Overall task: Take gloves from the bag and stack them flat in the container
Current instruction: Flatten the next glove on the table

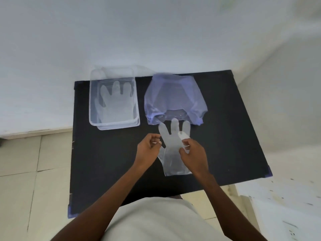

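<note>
A clear plastic glove (172, 141) lies flat on the black table (107, 162), fingers pointing away from me toward the bag. My left hand (148, 148) pinches its left edge near the thumb. My right hand (192, 153) rests on its right side, fingers curled onto the plastic. Just beyond the glove sits a translucent bluish bag (175, 96), its open mouth facing me. A clear rectangular container (93, 108) stands at the back left, and a flat glove (116, 101) lies inside it, fingers pointing away.
The table stands against a white wall. A tiled floor (26, 162) shows to the left, and a white speckled surface (286, 206) to the right. My light shirt fills the bottom of the view.
</note>
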